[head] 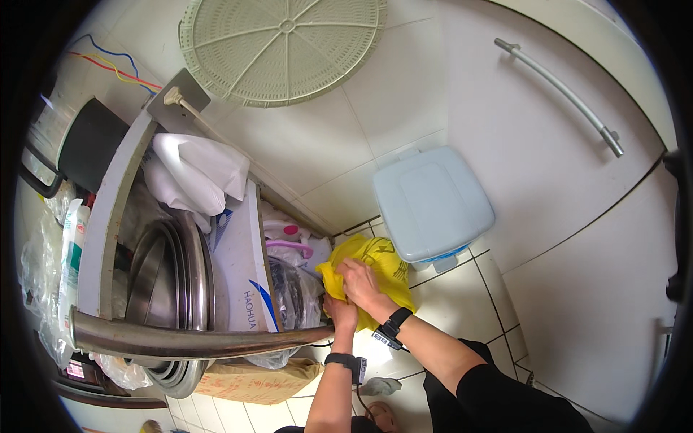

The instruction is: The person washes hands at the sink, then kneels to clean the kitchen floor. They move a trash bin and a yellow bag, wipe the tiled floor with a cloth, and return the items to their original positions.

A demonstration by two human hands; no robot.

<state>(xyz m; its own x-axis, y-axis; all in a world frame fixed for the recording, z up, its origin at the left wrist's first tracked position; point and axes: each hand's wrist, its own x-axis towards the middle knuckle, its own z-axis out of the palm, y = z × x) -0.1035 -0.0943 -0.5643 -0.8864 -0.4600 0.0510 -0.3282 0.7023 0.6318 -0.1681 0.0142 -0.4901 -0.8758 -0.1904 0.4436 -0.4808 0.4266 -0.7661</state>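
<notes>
A yellow plastic bag (pixel 381 260) with dark printing rests on the tiled floor between the shelf unit and a lidded bin. My right hand (pixel 358 281) grips the gathered top of the bag. Just below it, my left hand (pixel 341 313) is closed on the bag's near side; its fingertips are partly hidden by the plastic. The bag's contents cannot be seen. Each wrist wears a black strap with a small device. Right behind the bag stands the light blue bin (pixel 433 203), its lid down.
The shelf unit's metal rail (pixel 206 343) runs left of my arms. Its shelves hold nested steel basins (pixel 203 270), a white bag (pixel 197 168) and a clear plastic bag (pixel 303 297). Beneath lies a brown paper sack (pixel 260 381). A cabinet door handle (pixel 566 97) juts out at right.
</notes>
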